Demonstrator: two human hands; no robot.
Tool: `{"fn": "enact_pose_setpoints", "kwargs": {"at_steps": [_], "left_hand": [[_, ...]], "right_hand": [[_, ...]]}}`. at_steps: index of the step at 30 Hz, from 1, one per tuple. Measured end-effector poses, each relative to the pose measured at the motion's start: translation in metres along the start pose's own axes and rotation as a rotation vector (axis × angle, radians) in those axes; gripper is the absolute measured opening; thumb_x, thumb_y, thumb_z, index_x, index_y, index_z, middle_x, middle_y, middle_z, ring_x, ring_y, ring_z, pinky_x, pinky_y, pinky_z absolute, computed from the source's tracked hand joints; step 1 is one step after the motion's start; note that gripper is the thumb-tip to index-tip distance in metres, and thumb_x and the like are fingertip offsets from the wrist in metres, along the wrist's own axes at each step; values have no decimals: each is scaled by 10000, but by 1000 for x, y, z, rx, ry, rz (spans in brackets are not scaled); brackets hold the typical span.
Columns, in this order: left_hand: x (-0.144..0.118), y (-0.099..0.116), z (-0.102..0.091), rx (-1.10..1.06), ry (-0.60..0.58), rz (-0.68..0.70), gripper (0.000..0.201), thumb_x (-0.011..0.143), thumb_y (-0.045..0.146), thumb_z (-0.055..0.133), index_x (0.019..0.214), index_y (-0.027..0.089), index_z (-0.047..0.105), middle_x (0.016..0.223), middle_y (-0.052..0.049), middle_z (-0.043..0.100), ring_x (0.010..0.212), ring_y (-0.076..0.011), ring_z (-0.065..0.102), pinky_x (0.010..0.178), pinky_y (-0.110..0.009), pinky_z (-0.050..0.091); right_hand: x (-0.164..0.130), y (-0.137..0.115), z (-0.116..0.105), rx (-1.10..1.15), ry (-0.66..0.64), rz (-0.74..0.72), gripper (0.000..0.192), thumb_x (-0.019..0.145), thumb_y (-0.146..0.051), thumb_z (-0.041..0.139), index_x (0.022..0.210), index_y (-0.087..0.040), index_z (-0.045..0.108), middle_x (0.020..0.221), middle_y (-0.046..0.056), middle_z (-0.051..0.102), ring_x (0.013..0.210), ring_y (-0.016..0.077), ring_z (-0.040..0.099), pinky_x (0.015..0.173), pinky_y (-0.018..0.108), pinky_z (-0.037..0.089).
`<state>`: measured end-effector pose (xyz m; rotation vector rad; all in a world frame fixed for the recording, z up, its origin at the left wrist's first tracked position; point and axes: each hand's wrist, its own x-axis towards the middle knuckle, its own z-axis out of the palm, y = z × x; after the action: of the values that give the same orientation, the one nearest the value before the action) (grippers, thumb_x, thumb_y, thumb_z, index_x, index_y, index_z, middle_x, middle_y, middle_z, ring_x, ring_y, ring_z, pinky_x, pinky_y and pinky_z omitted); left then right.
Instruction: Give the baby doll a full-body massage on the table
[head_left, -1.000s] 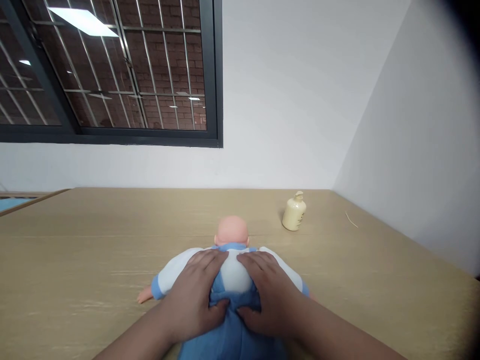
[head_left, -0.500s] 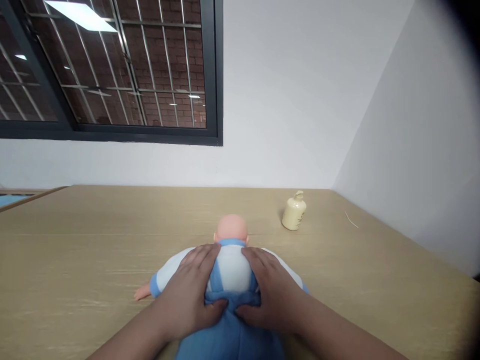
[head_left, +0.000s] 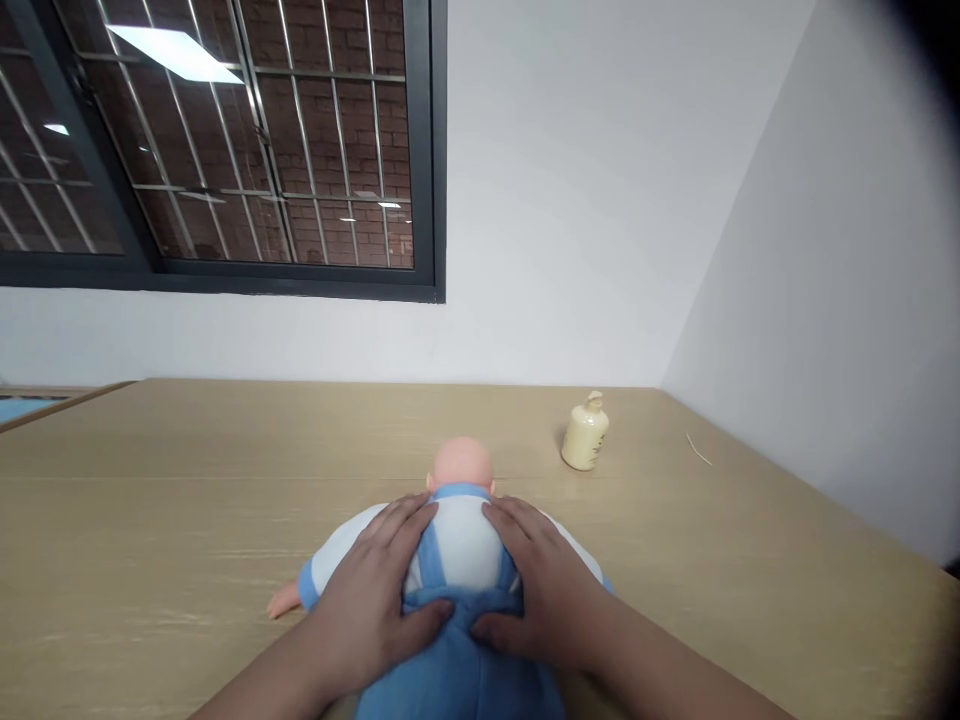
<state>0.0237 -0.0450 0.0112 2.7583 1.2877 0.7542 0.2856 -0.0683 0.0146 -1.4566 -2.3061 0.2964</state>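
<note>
A baby doll (head_left: 463, 545) in a white top and blue overalls lies face down, its bald head pointing away from me. My left hand (head_left: 386, 585) rests flat on the left side of its back, fingers stretched toward the shoulder and thumb turned inward at the waist. On the other side my right hand (head_left: 544, 585) lies the same way, mirrored. Both palms touch the doll without gripping it. The doll's left-side arm reaches out onto the table; most of the opposite arm is hidden behind my right hand and forearm.
The doll lies on a wooden table (head_left: 187, 530). Behind it to the right stands a cream pump bottle (head_left: 585, 435). A thin pale strip (head_left: 698, 450) lies farther right. White walls border the table at the back and right, with a barred window (head_left: 300, 150) at upper left.
The view has tilted slightly upward, so the scene sits a little lower. Both hands stay flat on the doll's back, with hardly any visible shift.
</note>
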Motion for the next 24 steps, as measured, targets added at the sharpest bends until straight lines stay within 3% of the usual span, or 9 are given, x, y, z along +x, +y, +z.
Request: {"fn": "enact_pose_setpoints", "kwargs": {"at_steps": [3, 6, 8, 12, 15, 19, 21, 24], "left_hand": [[-1, 6, -9, 27, 67, -11, 587, 896, 452, 586, 1407, 202, 439, 1418, -142, 509, 1308, -324, 471, 1071, -492, 411], [2, 17, -23, 38, 14, -153, 364, 955, 479, 464, 1142, 197, 599, 1106, -117, 665, 1043, -292, 618, 880, -435, 477], [5, 23, -31, 55, -115, -301, 412, 977, 526, 375, 903, 206, 625, 877, -84, 689, 828, -274, 645, 707, -393, 452], [4, 26, -40, 15, -340, -462, 645, 962, 661, 255, 659, 213, 606, 690, -65, 672, 674, -267, 626, 611, -356, 338], [3, 22, -40, -94, -393, -486, 688, 944, 707, 239, 660, 211, 621, 725, -60, 687, 718, -261, 634, 617, -340, 316], [3, 19, -38, -316, -395, -491, 637, 950, 695, 272, 737, 204, 618, 802, -39, 700, 787, -247, 642, 697, -340, 386], [3, 18, -38, -431, -389, -459, 571, 946, 677, 340, 853, 210, 654, 924, -48, 717, 892, -266, 646, 796, -359, 431], [1, 18, -39, -569, -369, -369, 485, 920, 617, 493, 1181, 237, 646, 1204, -70, 682, 1125, -311, 597, 969, -398, 432]], "right_hand": [[-6, -10, -3, -81, 89, -9, 889, 688, -571, 760, 1437, -194, 465, 1522, 164, 381, 1391, 408, 318, 1132, 576, 283], [-12, -23, -9, -110, 89, 94, 622, 787, -529, 679, 1311, -217, 562, 1360, 158, 536, 1236, 374, 492, 1035, 531, 391], [-14, -28, -12, -87, 42, 184, 570, 829, -533, 626, 1308, -235, 541, 1200, 134, 630, 1067, 335, 596, 923, 478, 456], [-15, -32, -19, -45, -55, 270, 814, 840, -571, 602, 1522, -303, 251, 1023, 83, 707, 925, 324, 656, 777, 412, 464], [-14, -32, -22, -8, -112, 287, 887, 873, -567, 567, 1573, -297, 92, 986, 81, 720, 923, 312, 663, 752, 378, 442], [-14, -31, -22, 88, -127, 300, 858, 917, -548, 514, 1584, -280, 45, 1124, 104, 696, 993, 281, 648, 792, 353, 437], [-13, -30, -20, 134, -129, 319, 833, 929, -551, 493, 1585, -280, 58, 1161, 107, 681, 1002, 271, 644, 790, 344, 440], [-10, -28, -18, 162, -99, 351, 790, 924, -553, 500, 1578, -296, 139, 1112, 101, 687, 992, 280, 641, 790, 360, 444]]}}
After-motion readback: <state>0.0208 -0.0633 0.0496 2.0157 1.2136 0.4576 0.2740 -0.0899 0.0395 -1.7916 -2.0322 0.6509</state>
